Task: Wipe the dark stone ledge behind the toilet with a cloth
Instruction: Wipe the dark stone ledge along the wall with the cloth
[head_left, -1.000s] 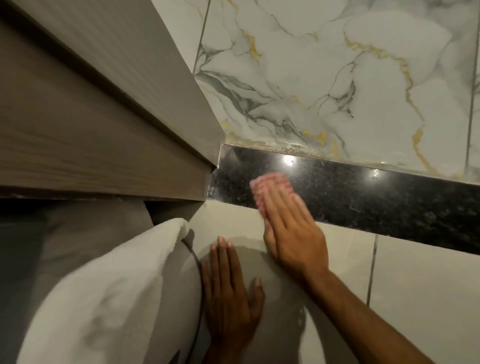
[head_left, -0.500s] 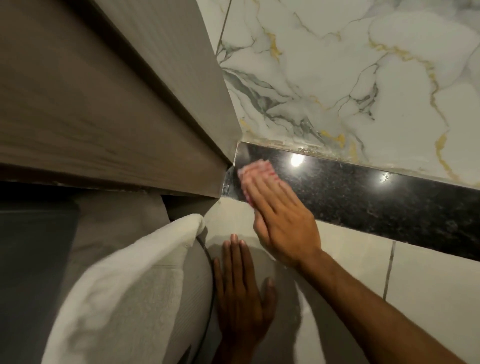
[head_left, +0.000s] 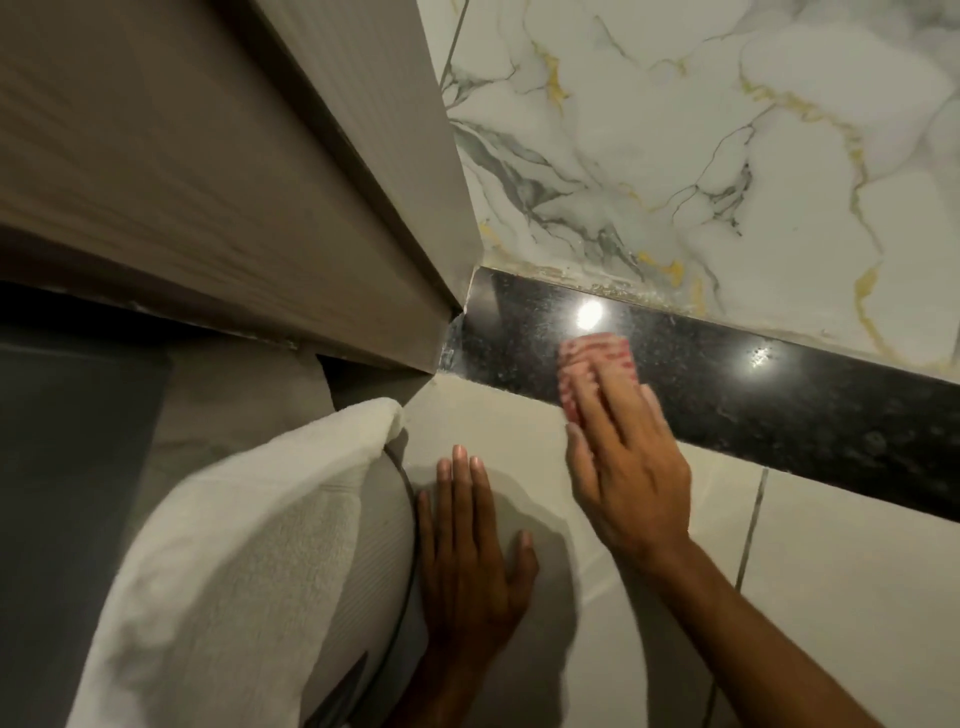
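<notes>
A dark speckled stone ledge (head_left: 779, 405) runs from the wooden panel's corner off to the right, under the marble wall. A pink and white cloth (head_left: 592, 356) lies on the ledge, pressed flat under the fingers of my right hand (head_left: 628, 457). The hand and cloth are blurred by motion. My left hand (head_left: 467, 551) rests flat with fingers together on the pale tile below the ledge, holding nothing.
A wood-grain panel (head_left: 234, 182) juts out at the upper left and meets the ledge's left end. A white towel (head_left: 228, 561) hangs at the lower left beside a dark cord (head_left: 410, 519). Marble wall tiles (head_left: 701, 156) with gold veins rise behind the ledge.
My right hand slid the cloth left to the ledge's corner by the panel, and has now come back to the right. My left hand stays planted on the tile.
</notes>
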